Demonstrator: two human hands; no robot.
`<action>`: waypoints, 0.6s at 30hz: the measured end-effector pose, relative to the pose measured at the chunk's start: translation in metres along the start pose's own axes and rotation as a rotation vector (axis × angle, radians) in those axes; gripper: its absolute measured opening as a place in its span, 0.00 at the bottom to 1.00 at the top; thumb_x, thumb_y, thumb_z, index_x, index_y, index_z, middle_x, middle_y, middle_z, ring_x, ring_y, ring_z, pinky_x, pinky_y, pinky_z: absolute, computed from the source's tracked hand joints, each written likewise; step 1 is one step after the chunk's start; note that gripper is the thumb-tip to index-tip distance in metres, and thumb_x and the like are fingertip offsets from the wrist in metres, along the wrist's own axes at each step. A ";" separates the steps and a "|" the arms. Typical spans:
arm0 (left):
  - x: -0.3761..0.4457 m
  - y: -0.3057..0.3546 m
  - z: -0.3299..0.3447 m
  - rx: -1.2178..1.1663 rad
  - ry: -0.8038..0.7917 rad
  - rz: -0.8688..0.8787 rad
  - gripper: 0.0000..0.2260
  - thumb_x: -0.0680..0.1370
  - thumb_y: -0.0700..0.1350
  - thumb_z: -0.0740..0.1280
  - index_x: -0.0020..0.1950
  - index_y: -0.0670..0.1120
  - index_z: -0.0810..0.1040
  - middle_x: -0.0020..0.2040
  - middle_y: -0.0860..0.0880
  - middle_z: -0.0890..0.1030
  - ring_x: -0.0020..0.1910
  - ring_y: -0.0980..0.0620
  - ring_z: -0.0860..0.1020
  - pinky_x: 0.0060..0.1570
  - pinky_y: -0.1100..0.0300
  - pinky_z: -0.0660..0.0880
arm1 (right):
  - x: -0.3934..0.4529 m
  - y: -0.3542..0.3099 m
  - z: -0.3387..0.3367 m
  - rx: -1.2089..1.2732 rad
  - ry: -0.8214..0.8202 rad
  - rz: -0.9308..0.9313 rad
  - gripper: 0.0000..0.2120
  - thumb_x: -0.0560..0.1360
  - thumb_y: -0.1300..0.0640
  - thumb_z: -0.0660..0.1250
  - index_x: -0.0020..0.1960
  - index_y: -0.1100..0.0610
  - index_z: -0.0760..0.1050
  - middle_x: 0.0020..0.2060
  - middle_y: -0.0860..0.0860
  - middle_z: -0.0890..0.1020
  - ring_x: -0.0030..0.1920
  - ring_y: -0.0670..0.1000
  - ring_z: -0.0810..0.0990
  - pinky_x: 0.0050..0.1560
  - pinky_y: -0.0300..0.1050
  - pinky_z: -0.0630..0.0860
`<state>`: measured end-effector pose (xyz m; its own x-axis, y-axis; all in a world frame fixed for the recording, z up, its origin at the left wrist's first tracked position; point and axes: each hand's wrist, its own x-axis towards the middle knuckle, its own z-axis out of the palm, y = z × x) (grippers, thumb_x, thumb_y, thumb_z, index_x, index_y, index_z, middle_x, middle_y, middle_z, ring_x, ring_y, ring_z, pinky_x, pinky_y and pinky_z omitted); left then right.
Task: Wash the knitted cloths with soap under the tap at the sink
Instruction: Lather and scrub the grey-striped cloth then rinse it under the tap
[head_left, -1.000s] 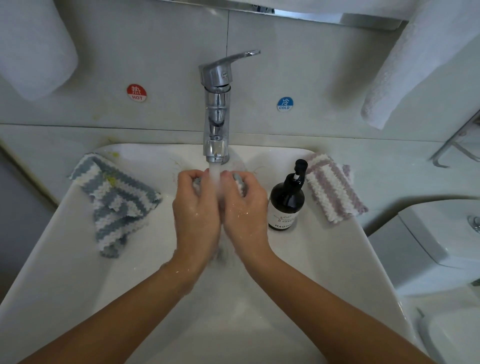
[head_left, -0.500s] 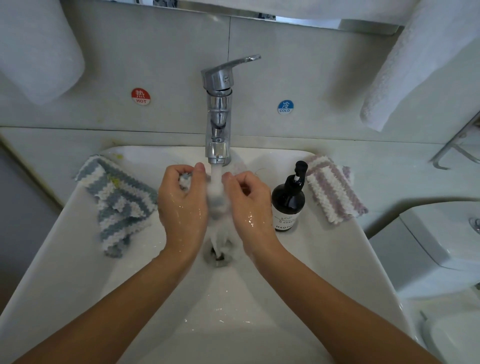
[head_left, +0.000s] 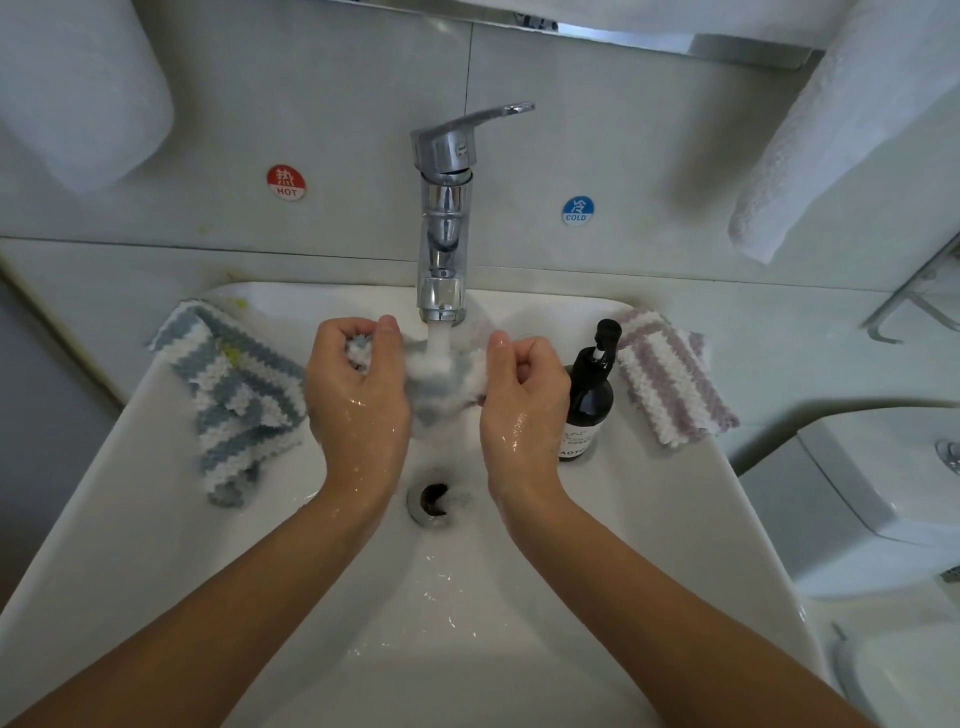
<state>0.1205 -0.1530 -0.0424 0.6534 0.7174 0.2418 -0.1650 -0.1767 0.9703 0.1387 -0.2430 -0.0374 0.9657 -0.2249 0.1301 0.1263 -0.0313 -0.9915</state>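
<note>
Water runs from the chrome tap (head_left: 441, 228) onto a wet blue-and-white knitted cloth (head_left: 441, 384) stretched between my hands over the white sink (head_left: 156, 519). My left hand (head_left: 356, 395) grips the cloth's left end and my right hand (head_left: 524, 400) grips its right end, both wet. A second blue-and-white striped cloth (head_left: 234, 395) lies on the sink's left rim. A pink-and-white striped cloth (head_left: 670, 379) lies on the right rim behind the dark soap pump bottle (head_left: 589, 395).
The drain (head_left: 431, 501) sits open below my hands. White towels hang at the upper left (head_left: 78, 88) and upper right (head_left: 841, 119). Hot and cold stickers flank the tap on the wall. A toilet cistern (head_left: 857, 493) stands to the right.
My hands have moved apart, spreading the cloth wider under the running water; a second ago they were pressed together around it.
</note>
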 end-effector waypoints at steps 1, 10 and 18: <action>0.001 0.000 0.000 -0.002 -0.004 0.003 0.04 0.80 0.49 0.65 0.45 0.52 0.73 0.37 0.57 0.75 0.34 0.60 0.72 0.38 0.61 0.71 | 0.000 0.000 0.001 0.000 0.004 0.006 0.15 0.80 0.54 0.62 0.35 0.52 0.67 0.25 0.41 0.70 0.29 0.42 0.68 0.38 0.45 0.69; -0.006 0.003 0.000 -0.045 -0.148 0.065 0.02 0.82 0.39 0.60 0.54 0.45 0.71 0.43 0.57 0.74 0.36 0.67 0.74 0.37 0.73 0.70 | -0.008 0.004 0.006 -0.062 -0.292 0.156 0.14 0.74 0.38 0.60 0.46 0.49 0.67 0.42 0.50 0.78 0.44 0.55 0.79 0.54 0.64 0.76; -0.005 0.005 0.001 -0.099 -0.150 0.009 0.09 0.82 0.39 0.60 0.59 0.50 0.67 0.47 0.56 0.73 0.40 0.68 0.75 0.42 0.70 0.74 | -0.005 -0.003 -0.002 -0.092 -0.521 0.290 0.14 0.78 0.45 0.62 0.61 0.46 0.65 0.54 0.51 0.77 0.47 0.53 0.81 0.32 0.43 0.76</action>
<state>0.1175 -0.1579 -0.0385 0.7532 0.6064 0.2550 -0.2382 -0.1100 0.9650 0.1330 -0.2439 -0.0352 0.9449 0.2691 -0.1862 -0.1562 -0.1294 -0.9792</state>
